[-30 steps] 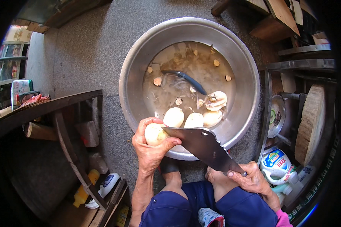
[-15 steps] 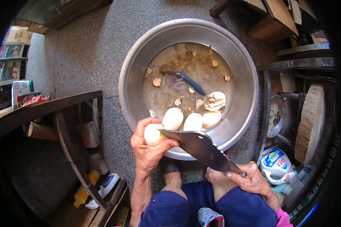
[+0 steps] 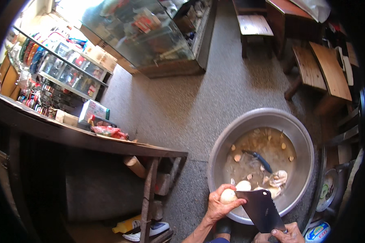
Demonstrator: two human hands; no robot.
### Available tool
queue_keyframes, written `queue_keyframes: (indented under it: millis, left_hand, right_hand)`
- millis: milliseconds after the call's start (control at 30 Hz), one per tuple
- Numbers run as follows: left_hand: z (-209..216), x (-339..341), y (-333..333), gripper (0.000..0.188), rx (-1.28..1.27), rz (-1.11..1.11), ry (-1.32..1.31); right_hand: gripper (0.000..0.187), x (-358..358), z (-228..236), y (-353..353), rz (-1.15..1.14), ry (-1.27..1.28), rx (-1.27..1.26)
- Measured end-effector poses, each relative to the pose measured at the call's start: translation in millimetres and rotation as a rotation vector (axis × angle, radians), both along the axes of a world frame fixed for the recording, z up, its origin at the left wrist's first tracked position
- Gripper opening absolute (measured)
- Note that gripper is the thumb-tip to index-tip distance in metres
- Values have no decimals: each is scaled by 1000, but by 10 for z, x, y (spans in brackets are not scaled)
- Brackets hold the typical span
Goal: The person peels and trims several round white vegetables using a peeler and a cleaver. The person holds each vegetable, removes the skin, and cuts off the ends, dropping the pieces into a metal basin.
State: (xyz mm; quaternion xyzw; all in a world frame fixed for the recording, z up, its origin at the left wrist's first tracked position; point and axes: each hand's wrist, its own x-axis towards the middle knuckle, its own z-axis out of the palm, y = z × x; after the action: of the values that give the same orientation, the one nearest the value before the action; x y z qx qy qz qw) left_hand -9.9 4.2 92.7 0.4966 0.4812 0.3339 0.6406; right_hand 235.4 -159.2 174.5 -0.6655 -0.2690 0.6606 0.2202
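My left hand (image 3: 218, 207) is wrapped round a pale peeled lotus root piece (image 3: 228, 197) at the near left rim of a wide metal basin (image 3: 217, 158). My right hand (image 3: 291, 233) grips the handle of a dark, broad-bladed cleaver (image 3: 261, 210). The blade's far end is close to my left thumb and the held piece; whether it touches the root I cannot tell. Murky water in the basin holds another pale root piece (image 3: 243, 185), a ragged piece (image 3: 278, 178), several small cut ends, and a blue-handled peeler (image 3: 263, 163). The blade hides part of the near rim.
A dark wooden table (image 3: 109, 141) stands left, with bottles (image 3: 127, 225) on its lower shelf. A glass cabinet (image 3: 150, 44) is at the back. Wooden stools (image 3: 256, 26) and a bench (image 3: 310, 67) are at far right. A rack with a metal dish (image 3: 327, 190) borders the basin's right.
The view has swung up and left, so the basin and my hands now appear lower right. The cleaver blade shows more of its broad side. Both hands keep their holds.
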Motion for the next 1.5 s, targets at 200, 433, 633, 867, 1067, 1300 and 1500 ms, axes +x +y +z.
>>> queue_keyframes:
  millis: [200,433,633,867,1067,1300,1500]
  left_hand:
    - [-60,82,83,48,-162,-29,-313]
    - [-45,6,23,45,-131,-55,-134]
    - [5,46,106,53,-322,-78,-573]
    - [-355,46,72,61,-400,177,-687]
    - [-167,194,110,73,-292,164,-530]
    - [-36,69,34,98,-180,33,-342]
    - [-96,-3,41,89,-64,-84,-315]
  right_hand:
    - [21,31,69,-9,5,1,3]
    - [22,-6,189,30,-68,103,29]
    - [25,-7,227,72,-151,40,64]
    - [29,38,105,-51,-258,-71,72]
    - [22,222,-59,-119,-145,-129,112]
    - [16,253,178,-94,40,-60,92]
    - [15,176,88,-120,167,-21,147]
